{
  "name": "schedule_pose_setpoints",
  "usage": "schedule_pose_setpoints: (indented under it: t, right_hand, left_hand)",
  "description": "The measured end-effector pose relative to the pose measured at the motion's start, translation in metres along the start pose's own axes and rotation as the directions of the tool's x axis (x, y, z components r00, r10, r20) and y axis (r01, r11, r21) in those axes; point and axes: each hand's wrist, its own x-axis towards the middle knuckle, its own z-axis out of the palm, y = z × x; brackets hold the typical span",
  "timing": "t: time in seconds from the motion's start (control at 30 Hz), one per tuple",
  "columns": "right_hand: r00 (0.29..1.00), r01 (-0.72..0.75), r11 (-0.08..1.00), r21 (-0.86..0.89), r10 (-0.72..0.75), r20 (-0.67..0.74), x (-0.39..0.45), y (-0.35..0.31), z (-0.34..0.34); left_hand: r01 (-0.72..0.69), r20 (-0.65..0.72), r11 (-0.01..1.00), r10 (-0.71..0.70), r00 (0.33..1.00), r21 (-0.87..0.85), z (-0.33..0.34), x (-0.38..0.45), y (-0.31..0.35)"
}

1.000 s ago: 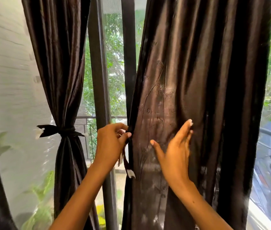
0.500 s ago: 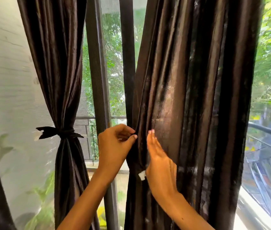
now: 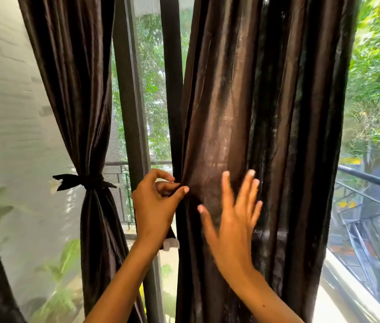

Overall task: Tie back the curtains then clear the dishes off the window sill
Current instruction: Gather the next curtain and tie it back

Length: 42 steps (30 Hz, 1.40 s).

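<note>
— Pinching the curtain edge, is that the left hand [image 3: 155,206]?

— Yes, thumb and forefinger nip the near edge of the right curtain [image 3: 265,136], with a dark tie strip [image 3: 170,238] hanging below the palm.

— And the right hand [image 3: 233,227]?

— Fingers spread flat against the folds, holding nothing (slightly blurred). The left curtain [image 3: 84,113] hangs bound by its tie [image 3: 84,181].

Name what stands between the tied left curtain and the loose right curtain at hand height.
In the head view, a dark window frame post and screened glass separate the tied curtain from the loose curtain; the left hand crosses that gap.
</note>
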Motion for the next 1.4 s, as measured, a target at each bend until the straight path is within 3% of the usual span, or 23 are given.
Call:
schedule_pose_setpoints:
  t: [0.03, 0.1, 0.2, 0.37, 0.57, 0.77, 0.83, 0.87, 0.93, 0.97, 1.0, 1.03, 1.1, 1.17, 1.3, 1.37, 1.4]
  right_hand:
    - [0.993, -0.103, 0.992, 0.074, 0.107, -0.051, 0.006, 0.002, -0.004]
    - [0.974, -0.215, 0.942, 0.259, 0.226, -0.011, 0.016, 0.007, -0.007]
    - [0.999, -0.03, 0.995, 0.095, 0.028, 0.017, 0.015, 0.006, -0.004]
    - [0.985, 0.121, 0.975, -0.188, -0.095, 0.141, 0.002, -0.011, 0.0]
    - [0.904, 0.168, 0.981, -0.094, -0.115, 0.411, 0.0, -0.022, -0.008]
    - [0.855, 0.179, 0.981, 0.071, -0.191, 0.483, 0.0, -0.011, -0.008]
    - [0.862, 0.181, 0.973, 0.142, -0.226, 0.453, -0.001, -0.003, -0.004]
    - [0.899, 0.175, 0.975, 0.14, -0.216, 0.382, 0.0, 0.002, -0.002]
    - [0.99, 0.072, 0.997, 0.028, -0.075, 0.118, 0.006, 0.014, 0.003]
    - [0.999, -0.049, 0.999, -0.009, 0.049, -0.012, 0.011, 0.019, 0.003]
    - [0.982, -0.175, 0.984, 0.028, 0.177, -0.07, 0.017, 0.023, 0.001]
    - [0.958, -0.278, 0.95, 0.14, 0.285, -0.03, 0.024, 0.026, -0.002]
    - [0.889, -0.457, 0.782, 0.424, 0.411, 0.201, 0.039, 0.031, -0.004]
    - [0.823, -0.568, 0.59, 0.574, 0.413, 0.39, 0.05, 0.034, -0.002]
    - [0.829, -0.559, 0.442, 0.701, 0.319, 0.46, 0.056, 0.036, 0.013]
    - [0.875, -0.483, 0.467, 0.741, 0.28, 0.394, 0.052, 0.035, 0.017]
    - [0.907, -0.42, 0.533, 0.735, 0.276, 0.318, 0.047, 0.032, 0.017]
  left_hand:
    - [0.008, -0.001, 1.0, -0.008, 1.0, -0.012, 0.0, 0.001, -0.001]
    - [0.006, 0.006, 1.0, -0.006, 1.0, -0.016, 0.0, 0.001, -0.002]
    - [-0.039, 0.033, 0.999, 0.039, 0.999, 0.008, 0.002, 0.0, -0.002]
    - [-0.089, 0.059, 0.996, 0.09, 0.994, -0.016, 0.003, -0.006, 0.0]
    - [-0.068, 0.059, 0.991, 0.075, 0.995, -0.117, 0.004, -0.009, 0.001]
    - [-0.102, 0.026, 0.994, 0.102, 0.994, 0.031, 0.004, 0.001, 0.001]
    - [-0.108, 0.024, 0.991, 0.107, 0.994, 0.08, 0.004, 0.005, 0.0]
    - [-0.11, 0.02, 0.99, 0.108, 0.994, 0.094, 0.004, 0.006, -0.001]
    - [-0.105, 0.014, 0.989, 0.104, 0.994, 0.105, 0.002, 0.009, -0.004]
    - [-0.102, 0.015, 0.989, 0.101, 0.995, 0.105, 0.001, 0.01, -0.005]
    - [-0.099, 0.02, 0.99, 0.097, 0.995, 0.099, -0.001, 0.011, -0.006]
    - [-0.094, 0.027, 0.992, 0.092, 0.995, 0.087, -0.002, 0.012, -0.007]
    - [-0.083, 0.049, 0.994, 0.08, 0.996, 0.065, -0.005, 0.014, -0.008]
    - [-0.083, 0.067, 0.995, 0.078, 0.995, 0.063, -0.005, 0.015, -0.008]
    - [-0.093, 0.075, 0.993, 0.087, 0.993, 0.073, -0.003, 0.016, -0.011]
    - [-0.121, 0.07, 0.988, 0.114, 0.991, 0.097, -0.002, 0.016, -0.012]
    - [-0.136, 0.069, 0.984, 0.129, 0.989, 0.113, -0.002, 0.017, -0.013]
